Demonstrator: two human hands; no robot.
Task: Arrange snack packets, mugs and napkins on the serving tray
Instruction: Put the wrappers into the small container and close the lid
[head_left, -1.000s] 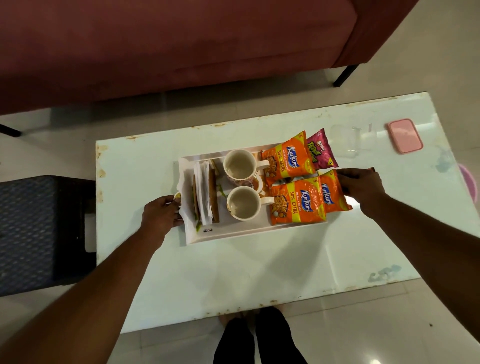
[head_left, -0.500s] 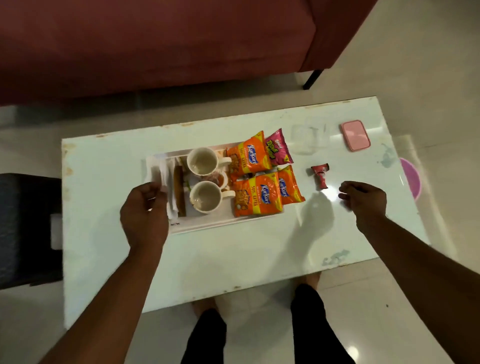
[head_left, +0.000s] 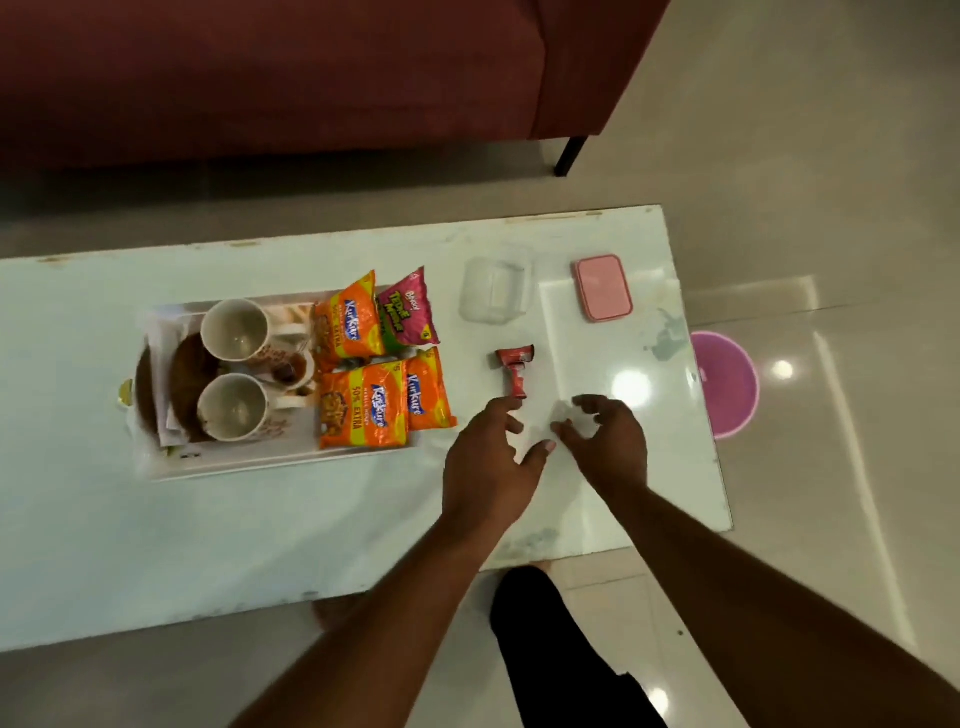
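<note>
Head view: red packet (head_left: 515, 370) just beyond left hand (head_left: 488, 462) (empty).

Dim, soft-focus view; overhead glare on the glossy table (head_left: 631, 387).

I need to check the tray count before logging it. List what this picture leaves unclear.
- Napkins: head view, mostly covered by the two mugs; number unreadable.
- Small red wrapper: too small and crumpled to read; contents unknown.
- Clear container: transparent against the glossy table; whether anything is inside cannot be told.
- Left hand and right hand: motion-blurred fingertips; table contact unclear.
</note>
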